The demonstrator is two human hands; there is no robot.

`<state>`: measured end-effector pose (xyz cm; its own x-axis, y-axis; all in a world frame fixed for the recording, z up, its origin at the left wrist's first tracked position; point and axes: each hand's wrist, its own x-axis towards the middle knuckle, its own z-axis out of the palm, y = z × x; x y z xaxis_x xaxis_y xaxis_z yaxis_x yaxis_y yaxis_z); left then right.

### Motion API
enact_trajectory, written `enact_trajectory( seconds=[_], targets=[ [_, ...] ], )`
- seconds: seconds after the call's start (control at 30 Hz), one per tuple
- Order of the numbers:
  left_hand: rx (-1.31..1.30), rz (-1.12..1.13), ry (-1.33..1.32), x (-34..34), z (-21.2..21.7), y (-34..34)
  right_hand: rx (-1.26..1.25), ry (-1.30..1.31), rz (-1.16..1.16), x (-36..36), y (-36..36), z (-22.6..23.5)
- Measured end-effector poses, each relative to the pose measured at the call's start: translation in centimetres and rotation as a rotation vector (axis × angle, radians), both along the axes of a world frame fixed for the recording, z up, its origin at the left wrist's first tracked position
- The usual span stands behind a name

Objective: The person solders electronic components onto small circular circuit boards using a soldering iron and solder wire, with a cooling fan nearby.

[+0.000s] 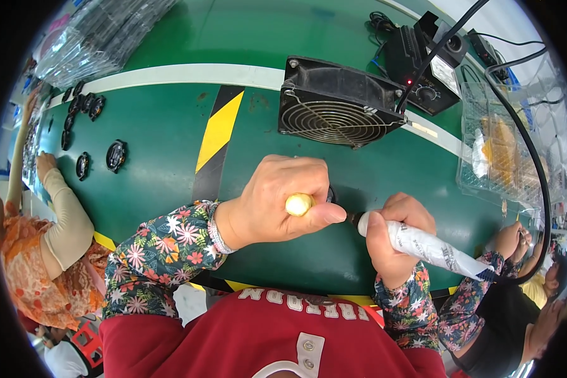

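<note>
My left hand (277, 195) is closed around a slim stick (299, 204) whose rounded, pale yellow end pokes out above the thumb; the rest is hidden in my fist. A small dark piece (332, 194) shows just behind that thumb, mostly covered. In my right hand (400, 236) is a soldering iron (429, 247) with a white wrapped handle, its dark front pointing toward my left thumb. Its tip cannot be made out. From the handle's rear a thick black cable (544, 201) curves up along the right side.
Ahead stands a black fan (340, 104) with a wire grille. Behind it is a black control box (425, 69) with a knob and red light. Clear plastic trays (504, 145) stand right. Round black parts (116, 155) lie left, near a co-worker's arm (63, 208). Another person sits right.
</note>
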<state>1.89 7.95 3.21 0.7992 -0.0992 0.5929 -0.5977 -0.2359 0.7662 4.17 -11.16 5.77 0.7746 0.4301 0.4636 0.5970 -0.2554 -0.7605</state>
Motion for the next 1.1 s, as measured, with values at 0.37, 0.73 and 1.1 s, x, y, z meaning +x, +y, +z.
enact_trajectory(
  seconds=[0.37, 0.73, 1.1],
  targets=[
    [-0.020, -0.019, -0.040, -0.12, -0.17, 0.03, -0.064, -0.153, 0.057, -0.49, 0.22, 0.34],
    [-0.034, -0.022, 0.025, 0.20, 0.00, 0.01, -0.035, -0.152, 0.006, -0.34, 0.43, 0.25],
    [0.012, -0.036, 0.082, 0.21, 0.00, 0.36, 0.059, -0.115, -0.006, -0.09, 0.29, -0.52]
  ],
)
